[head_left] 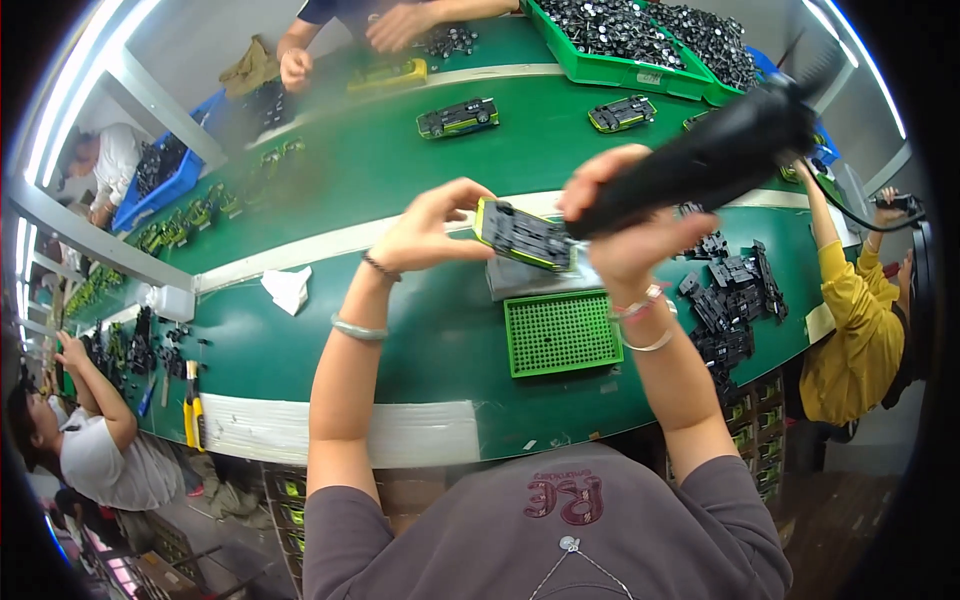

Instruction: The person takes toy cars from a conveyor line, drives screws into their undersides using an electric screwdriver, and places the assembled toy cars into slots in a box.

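Note:
Between the thumb and fingers of my left hand [425, 232] is the left end of a toy car [525, 238], turned underside up, with a black chassis and yellow-green body edges. My right hand [640, 240] is wrapped round a thick black electric screwdriver [705, 155], blurred by motion. The screwdriver's lower end is close to the car's right end; whether its tip touches a screw cannot be seen. A grey block [508, 282] lies under the car, partly hidden by it. Just nearer to me stands a green perforated tray [565, 335].
Black chassis parts [735, 290] are heaped right of the tray. Upturned toy cars [458, 118] lie on the green belt [370, 150] beyond a pale rail. Green bins [580, 70] of small parts stand at the back. Co-workers sit left, right and opposite. A yellow-handled tool [193, 410] lies left.

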The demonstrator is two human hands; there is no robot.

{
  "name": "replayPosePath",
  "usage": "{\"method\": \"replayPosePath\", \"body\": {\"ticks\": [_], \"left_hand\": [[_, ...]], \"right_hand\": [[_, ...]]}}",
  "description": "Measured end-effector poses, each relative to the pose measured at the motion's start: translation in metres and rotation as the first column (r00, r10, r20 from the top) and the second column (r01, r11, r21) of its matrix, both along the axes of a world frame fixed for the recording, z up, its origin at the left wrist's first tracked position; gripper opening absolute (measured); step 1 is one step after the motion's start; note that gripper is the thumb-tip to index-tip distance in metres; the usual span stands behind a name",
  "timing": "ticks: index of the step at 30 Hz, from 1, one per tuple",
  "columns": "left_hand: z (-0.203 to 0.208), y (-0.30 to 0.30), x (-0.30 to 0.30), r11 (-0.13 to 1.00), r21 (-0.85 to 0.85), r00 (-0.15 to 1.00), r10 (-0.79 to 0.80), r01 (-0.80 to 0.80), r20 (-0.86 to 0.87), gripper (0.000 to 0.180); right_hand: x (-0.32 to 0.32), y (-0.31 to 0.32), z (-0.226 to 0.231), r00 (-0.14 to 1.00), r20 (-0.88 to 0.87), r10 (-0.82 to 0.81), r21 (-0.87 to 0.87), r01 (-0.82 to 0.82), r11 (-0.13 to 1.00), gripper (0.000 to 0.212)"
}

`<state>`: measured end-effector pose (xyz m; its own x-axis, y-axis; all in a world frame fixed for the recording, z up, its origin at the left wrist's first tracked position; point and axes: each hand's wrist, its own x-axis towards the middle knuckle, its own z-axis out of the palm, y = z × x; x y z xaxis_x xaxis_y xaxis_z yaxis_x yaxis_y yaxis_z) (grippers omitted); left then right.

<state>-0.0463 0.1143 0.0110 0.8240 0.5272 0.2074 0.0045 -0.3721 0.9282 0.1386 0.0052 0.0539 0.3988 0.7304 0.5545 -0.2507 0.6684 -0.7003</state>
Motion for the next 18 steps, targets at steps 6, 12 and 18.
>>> {"method": "replayPosePath", "body": {"ticks": [6,12,18], "left_hand": [[0.051,0.046,-0.053,0.934,0.035,0.926,0.348,-0.356,0.146,0.049],[0.001,0.119,-0.038,0.678,0.735,0.665,0.537,0.028,-0.520,0.045],[0.014,0.110,0.049,0.703,0.709,0.888,0.356,-0.049,-0.292,0.056]], "right_hand": [[0.076,-0.074,-0.044,0.983,0.072,-0.167,-0.175,0.177,0.969,0.093],[0.080,-0.087,-0.093,0.984,0.071,-0.163,-0.202,0.174,0.964,0.086],[0.085,-0.086,-0.095,0.983,0.035,-0.181,-0.205,0.184,0.961,0.085]]}}
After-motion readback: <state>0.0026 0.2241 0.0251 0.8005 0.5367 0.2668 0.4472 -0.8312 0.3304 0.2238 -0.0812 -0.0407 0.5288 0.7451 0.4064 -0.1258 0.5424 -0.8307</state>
